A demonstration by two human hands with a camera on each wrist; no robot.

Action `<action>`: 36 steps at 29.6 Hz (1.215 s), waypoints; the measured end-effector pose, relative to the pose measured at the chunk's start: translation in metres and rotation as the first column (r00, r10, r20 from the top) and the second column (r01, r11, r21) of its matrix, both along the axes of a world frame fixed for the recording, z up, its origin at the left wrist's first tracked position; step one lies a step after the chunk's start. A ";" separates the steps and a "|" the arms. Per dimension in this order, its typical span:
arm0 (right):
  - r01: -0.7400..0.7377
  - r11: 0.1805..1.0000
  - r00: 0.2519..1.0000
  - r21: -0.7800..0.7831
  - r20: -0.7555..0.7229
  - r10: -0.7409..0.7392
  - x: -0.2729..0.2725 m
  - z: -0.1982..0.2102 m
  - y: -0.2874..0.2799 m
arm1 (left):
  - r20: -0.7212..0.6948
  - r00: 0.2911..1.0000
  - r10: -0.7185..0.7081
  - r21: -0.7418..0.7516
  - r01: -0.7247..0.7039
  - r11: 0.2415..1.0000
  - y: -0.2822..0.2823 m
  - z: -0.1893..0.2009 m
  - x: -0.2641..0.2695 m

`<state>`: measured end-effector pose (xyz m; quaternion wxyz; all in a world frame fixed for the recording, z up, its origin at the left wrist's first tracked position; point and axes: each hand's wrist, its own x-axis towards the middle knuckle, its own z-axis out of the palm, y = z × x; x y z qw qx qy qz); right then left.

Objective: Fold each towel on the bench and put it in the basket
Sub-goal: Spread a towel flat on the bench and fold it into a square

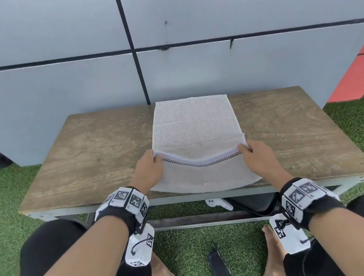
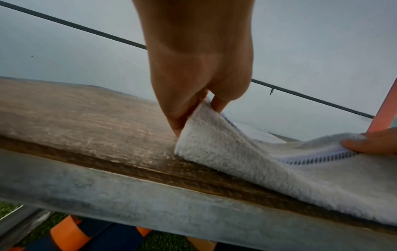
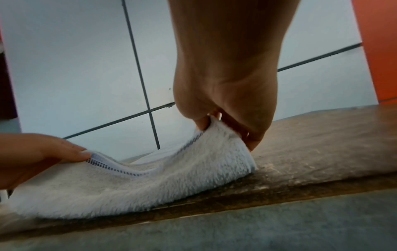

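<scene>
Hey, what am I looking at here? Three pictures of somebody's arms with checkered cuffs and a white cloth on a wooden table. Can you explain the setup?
There is no machine here: a person works with bare hands. The big picture comes from a camera on their head, looking down at both arms. The other two come from cameras worn at the patterned wristbands, each looking along one hand. On the wooden bench lies one white towel. The left hand and right hand each pinch a corner of its striped edge between the fingers, holding it raised above the bench, probably to fold it.
</scene>
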<state>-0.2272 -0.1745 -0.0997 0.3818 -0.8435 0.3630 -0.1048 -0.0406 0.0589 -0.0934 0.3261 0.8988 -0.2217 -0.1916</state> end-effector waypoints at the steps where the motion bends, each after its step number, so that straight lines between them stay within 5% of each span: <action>1: 0.004 1.000 0.999 0.014 0.034 -0.004 -0.003 0.003 0.000 | -0.011 1.000 -0.008 0.003 0.008 1.000 0.001 0.001 0.002; 6: -0.153 0.964 0.986 0.217 -0.033 0.164 -0.024 0.011 -0.023 | -0.208 0.957 -0.204 0.156 0.239 0.959 0.018 0.008 0.013; 11: -0.185 0.766 0.948 0.616 -0.095 0.305 -0.044 0.033 -0.026 | -0.520 0.831 -0.199 0.097 0.289 0.952 0.033 0.029 0.006; 19: -0.143 0.915 0.989 0.377 0.099 0.113 -0.012 0.040 -0.034 | -0.226 0.965 -0.131 -0.267 0.068 0.961 0.010 0.030 0.022; 29: 0.063 0.972 0.976 0.225 0.189 -0.107 0.069 0.040 -0.087 | 0.142 0.990 0.001 -0.232 0.033 0.972 -0.068 0.029 0.096; 32: 0.068 0.988 0.992 0.140 0.097 -0.083 0.089 0.024 -0.106 | 0.140 0.990 0.028 -0.169 -0.004 0.986 -0.088 0.014 0.114; 36: 0.065 0.998 0.975 -0.018 -0.213 -0.067 0.108 0.004 -0.130 | 0.088 0.995 0.050 0.042 -0.054 0.998 -0.107 -0.016 0.142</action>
